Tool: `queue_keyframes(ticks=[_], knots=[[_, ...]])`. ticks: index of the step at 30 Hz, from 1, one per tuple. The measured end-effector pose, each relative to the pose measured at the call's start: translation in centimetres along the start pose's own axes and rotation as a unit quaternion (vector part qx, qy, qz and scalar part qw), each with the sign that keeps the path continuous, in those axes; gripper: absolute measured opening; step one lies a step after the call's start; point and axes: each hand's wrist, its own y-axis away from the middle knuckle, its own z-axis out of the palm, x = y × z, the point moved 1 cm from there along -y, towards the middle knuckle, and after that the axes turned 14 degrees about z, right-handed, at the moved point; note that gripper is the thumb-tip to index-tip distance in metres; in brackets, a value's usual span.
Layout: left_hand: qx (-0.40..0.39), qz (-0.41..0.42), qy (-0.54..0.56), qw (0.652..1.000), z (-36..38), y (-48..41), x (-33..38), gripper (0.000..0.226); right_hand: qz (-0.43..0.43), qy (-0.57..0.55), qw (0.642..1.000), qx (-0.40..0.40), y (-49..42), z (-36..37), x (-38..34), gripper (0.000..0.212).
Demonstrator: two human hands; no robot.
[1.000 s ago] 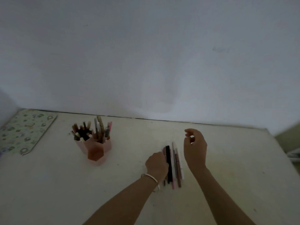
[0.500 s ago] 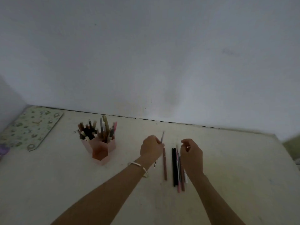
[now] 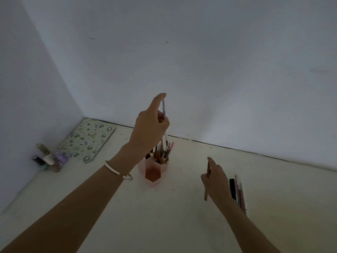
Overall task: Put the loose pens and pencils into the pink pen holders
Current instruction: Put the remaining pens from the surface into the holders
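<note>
The left hand (image 3: 149, 128) pinches a thin pen (image 3: 164, 110) between thumb and fingers, the index finger extended along its upper end. The pen stands nearly upright, tip down, directly above the holders (image 3: 154, 170). Its lower end is level with the tops of the pens already stored; whether it touches them cannot be told.

The right hand (image 3: 217, 179) is closed around a brown pencil (image 3: 207, 179), held steeply, lower end near the table (image 3: 182, 225). Contact with the table cannot be confirmed.

Risks, as judged from this position:
- The rear compartments are crowded. A descending pen can strike a stored pen and stop short or deflect outside the rim.
- The holders look light. A sideways push from the hand or pen can tip or slide them.
- The left wrist hides most of the openings, so aiming is partly blind.
- The right hand lies just beside the loose pens (image 3: 237, 192); a careless lift can scatter them.

The holders are a cluster of translucent pink hexagonal tubes, standing upright near the table's middle. The front tube appears empty; the rear ones are full. The loose pens lie side by side, right of the right hand, well apart from the holders.
</note>
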Motion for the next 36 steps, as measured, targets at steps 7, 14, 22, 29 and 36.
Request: queue_keyframes(ticks=[7,14,22,29,36], knots=[[-0.013,0.004,-0.079,0.997,0.6,3.0,-3.6,0.035,-0.181,-0.288,0.93,0.139,1.7,-3.1,-9.0,0.062],[-0.091,0.063,-0.283,0.953,3.0,4.9,-5.4,0.016,-0.213,-0.325,0.908,0.153,2.7,-3.0,-10.2,0.055],[-0.147,0.169,-0.413,0.883,2.1,4.5,-5.4,0.03,-0.251,-0.266,0.914,0.173,2.8,-1.8,-11.0,0.041],[-0.104,0.094,-0.352,0.926,0.6,4.7,-3.7,0.06,-0.256,-0.232,0.922,0.175,2.6,-1.1,-11.2,0.038],[0.117,0.055,-0.187,0.974,-4.8,2.2,-1.5,0.036,-0.312,-0.093,0.936,0.131,1.6,1.6,-10.9,0.031]])
